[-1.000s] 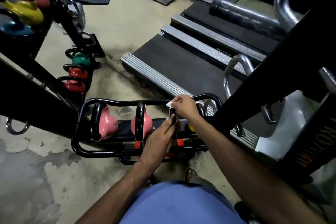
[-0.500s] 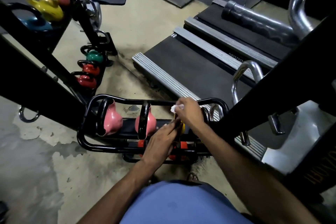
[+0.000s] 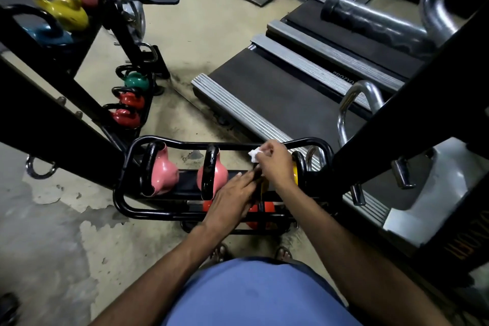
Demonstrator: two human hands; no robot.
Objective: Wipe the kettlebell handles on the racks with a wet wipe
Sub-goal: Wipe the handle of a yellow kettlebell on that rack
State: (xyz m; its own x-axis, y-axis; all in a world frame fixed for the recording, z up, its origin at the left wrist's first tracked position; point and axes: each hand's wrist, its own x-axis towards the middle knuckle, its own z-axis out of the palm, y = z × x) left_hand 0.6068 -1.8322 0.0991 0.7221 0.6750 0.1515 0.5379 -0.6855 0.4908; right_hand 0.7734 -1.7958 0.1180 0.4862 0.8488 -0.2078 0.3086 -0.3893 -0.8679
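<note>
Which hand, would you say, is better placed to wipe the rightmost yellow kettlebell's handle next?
Right. The right hand pinches the wipe and sits just beside that handle; the left hand holds no wipe and lies farther to the left.

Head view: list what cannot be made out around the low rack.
All head view.
- Handle being wiped: covered by the right hand and left hand.
- Wet wipe: only a corner shows past the right hand.
- Yellow kettlebell: mostly behind the right wrist.
- Orange kettlebells below: blocked by left forearm and rack bars.
</note>
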